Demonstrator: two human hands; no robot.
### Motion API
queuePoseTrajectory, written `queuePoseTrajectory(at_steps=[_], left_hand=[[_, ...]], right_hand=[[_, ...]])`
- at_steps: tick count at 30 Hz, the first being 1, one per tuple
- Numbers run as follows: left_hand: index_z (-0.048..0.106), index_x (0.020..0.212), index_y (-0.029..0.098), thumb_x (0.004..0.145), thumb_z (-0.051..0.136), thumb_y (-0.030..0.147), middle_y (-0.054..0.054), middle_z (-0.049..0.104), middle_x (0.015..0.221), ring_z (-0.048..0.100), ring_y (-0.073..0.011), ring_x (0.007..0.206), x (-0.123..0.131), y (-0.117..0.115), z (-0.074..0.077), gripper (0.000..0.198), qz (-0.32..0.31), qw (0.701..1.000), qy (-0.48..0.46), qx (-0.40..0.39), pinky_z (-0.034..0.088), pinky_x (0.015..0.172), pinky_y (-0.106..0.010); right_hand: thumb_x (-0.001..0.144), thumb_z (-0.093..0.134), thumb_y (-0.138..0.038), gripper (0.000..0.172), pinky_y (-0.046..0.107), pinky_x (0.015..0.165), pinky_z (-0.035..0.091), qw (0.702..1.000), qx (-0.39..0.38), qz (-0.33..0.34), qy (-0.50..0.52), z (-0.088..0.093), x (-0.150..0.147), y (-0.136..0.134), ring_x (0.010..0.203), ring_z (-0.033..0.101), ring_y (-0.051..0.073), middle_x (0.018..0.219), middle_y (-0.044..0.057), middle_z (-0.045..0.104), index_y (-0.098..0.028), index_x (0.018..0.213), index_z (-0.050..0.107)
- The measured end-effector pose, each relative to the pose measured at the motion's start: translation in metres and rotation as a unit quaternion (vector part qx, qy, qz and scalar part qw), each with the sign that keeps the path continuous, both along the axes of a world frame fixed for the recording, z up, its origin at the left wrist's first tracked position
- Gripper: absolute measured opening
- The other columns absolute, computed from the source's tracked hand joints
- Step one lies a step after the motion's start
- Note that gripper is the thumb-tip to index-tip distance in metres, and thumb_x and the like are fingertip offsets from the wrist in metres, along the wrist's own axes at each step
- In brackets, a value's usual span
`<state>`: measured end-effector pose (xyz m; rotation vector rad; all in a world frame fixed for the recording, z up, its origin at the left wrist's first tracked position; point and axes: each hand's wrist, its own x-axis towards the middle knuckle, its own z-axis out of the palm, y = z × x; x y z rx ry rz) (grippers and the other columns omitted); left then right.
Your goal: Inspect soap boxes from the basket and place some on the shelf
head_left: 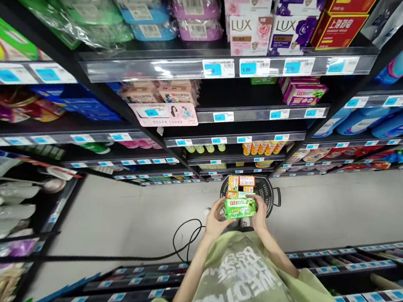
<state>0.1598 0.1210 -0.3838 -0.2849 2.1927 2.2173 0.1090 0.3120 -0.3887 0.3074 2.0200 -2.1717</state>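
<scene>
A green soap pack (240, 207) is held between both hands in front of my chest. My left hand (216, 219) grips its left end with fingers curled round it. My right hand (260, 215) clasps its right end. Just beyond the pack stands a black shopping basket (269, 193) on the floor, holding several orange and green boxes (240, 184).
Store shelves with price tags run ahead, carrying LUX soap boxes (249, 33), red boxes (337, 28) and blue bottles (361, 121). A black cable (182, 238) loops on the grey floor at left. More shelving (372, 282) stands behind me on both sides.
</scene>
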Motion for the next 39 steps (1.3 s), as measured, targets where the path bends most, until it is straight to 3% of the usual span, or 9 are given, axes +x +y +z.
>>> queuePoseTrajectory(at_steps=[2,4,7,11,17,27,32,39], left_hand=[[0.048,0.150,0.025,0.066,0.093,0.060,-0.022,0.054,0.155,0.061,-0.0356,0.134,0.001,0.004,0.004,0.101,0.015,1.000,0.004,0.005,0.065,0.085,-0.037],[0.047,0.151,0.025,0.065,0.094,0.059,-0.021,0.055,0.154,0.062,-0.0351,0.132,0.000,0.004,0.010,0.103,0.026,0.999,0.013,0.017,0.064,0.085,-0.036],[0.049,0.149,0.025,0.060,0.098,0.056,-0.021,0.061,0.147,0.063,-0.0358,0.131,-0.002,0.000,0.021,0.107,0.023,0.998,0.028,0.042,0.063,0.089,-0.038],[0.055,0.143,0.022,0.056,0.100,0.057,-0.023,0.063,0.145,0.064,-0.0379,0.131,-0.007,-0.003,0.033,0.104,-0.010,0.998,0.041,0.043,0.062,0.094,-0.043],[0.057,0.140,0.022,0.054,0.103,0.049,-0.025,0.063,0.148,0.063,-0.0394,0.133,-0.017,0.002,0.045,0.101,-0.046,0.994,0.051,0.091,0.065,0.081,-0.035],[0.059,0.139,0.023,0.056,0.104,0.028,-0.022,0.060,0.152,0.058,-0.0418,0.140,-0.025,0.023,0.053,0.094,-0.065,0.985,0.058,0.147,0.067,0.072,-0.030],[0.060,0.137,0.023,0.057,0.104,0.031,-0.022,0.061,0.151,0.059,-0.0419,0.139,-0.025,0.031,0.054,0.092,-0.055,0.987,0.065,0.136,0.068,0.075,-0.033],[0.063,0.134,0.021,0.054,0.104,0.030,-0.023,0.063,0.149,0.062,-0.0421,0.137,-0.027,0.025,0.068,0.090,-0.042,0.986,0.058,0.148,0.067,0.079,-0.034]], right_hand=[[0.089,0.066,-0.064,0.058,0.037,0.084,0.062,0.997,-0.079,0.019,0.011,0.011,0.003,0.015,0.113,0.070,0.029,0.135,0.009,0.070,-0.026,0.132,0.069],[0.069,0.092,-0.049,0.081,0.036,0.081,0.064,0.988,-0.134,0.075,0.028,0.021,0.006,0.029,0.111,0.071,0.029,0.147,0.010,0.063,-0.028,0.141,0.063],[0.053,0.103,-0.031,0.104,0.038,0.080,0.066,0.982,-0.144,0.119,0.035,0.031,0.010,0.044,0.107,0.074,0.029,0.148,0.012,0.062,-0.028,0.147,0.059],[0.052,0.104,-0.029,0.101,0.037,0.075,0.066,0.987,-0.102,0.125,0.026,0.038,0.014,0.056,0.092,0.076,0.026,0.126,0.013,0.075,-0.025,0.145,0.063],[0.047,0.105,-0.024,0.089,0.030,0.066,0.064,0.989,-0.066,0.091,0.100,0.050,0.014,0.067,0.087,0.074,0.021,0.136,0.012,0.071,-0.027,0.129,0.070],[0.041,0.107,-0.023,0.097,0.032,0.070,0.067,0.980,-0.043,0.104,0.163,0.062,0.000,0.097,0.085,0.076,0.022,0.135,0.014,0.074,-0.027,0.132,0.073],[0.040,0.107,-0.023,0.099,0.032,0.069,0.068,0.978,-0.036,0.120,0.165,0.062,-0.006,0.111,0.075,0.076,0.021,0.123,0.011,0.079,-0.026,0.134,0.075],[0.039,0.107,-0.018,0.092,0.033,0.067,0.069,0.975,-0.076,0.108,0.181,0.053,-0.008,0.107,0.066,0.074,0.018,0.119,0.010,0.079,-0.028,0.126,0.078]])
